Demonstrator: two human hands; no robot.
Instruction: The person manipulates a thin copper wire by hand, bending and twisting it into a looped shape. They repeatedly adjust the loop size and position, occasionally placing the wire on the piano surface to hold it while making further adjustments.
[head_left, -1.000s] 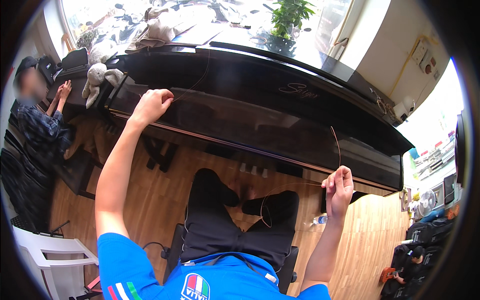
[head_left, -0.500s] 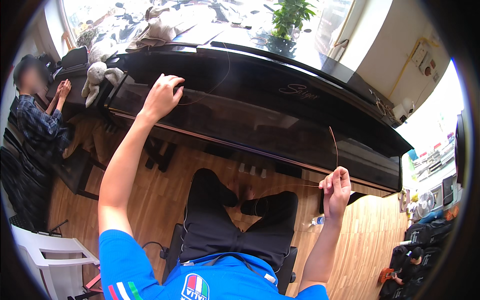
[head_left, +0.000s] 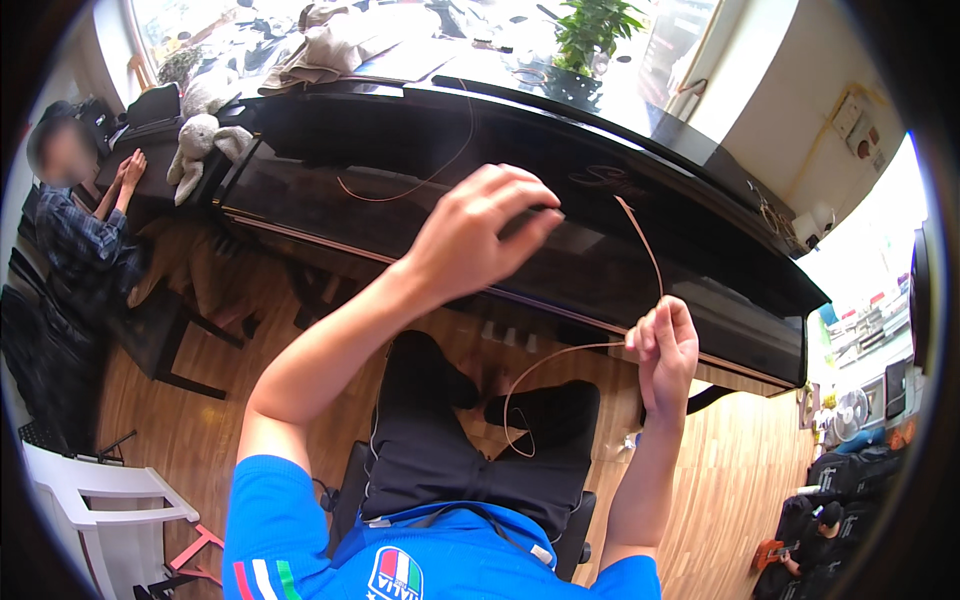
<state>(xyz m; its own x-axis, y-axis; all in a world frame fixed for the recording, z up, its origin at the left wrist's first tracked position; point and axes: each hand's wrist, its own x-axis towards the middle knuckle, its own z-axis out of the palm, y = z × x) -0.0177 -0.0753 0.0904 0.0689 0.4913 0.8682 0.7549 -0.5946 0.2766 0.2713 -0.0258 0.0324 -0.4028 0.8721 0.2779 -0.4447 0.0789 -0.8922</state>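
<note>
While the right hand [head_left: 665,355] is pinching a copper-coloured wire [head_left: 568,350] between thumb and fingertips, just beside the near edge [head_left: 740,372] of the piano [head_left: 330,215], one end is rising toward the far side and the rest is looping left over the dark trousers [head_left: 420,430]; the left hand [head_left: 485,230], a little blurred, is hanging before the piano, fingers half open, thumb apart, gripping nothing visible; a second thin wire [head_left: 381,200] is curving across the piano's far left; wooden floor [head_left: 745,470] is opening out on the right; a white chair [head_left: 120,518] is crowding the near left.
</note>
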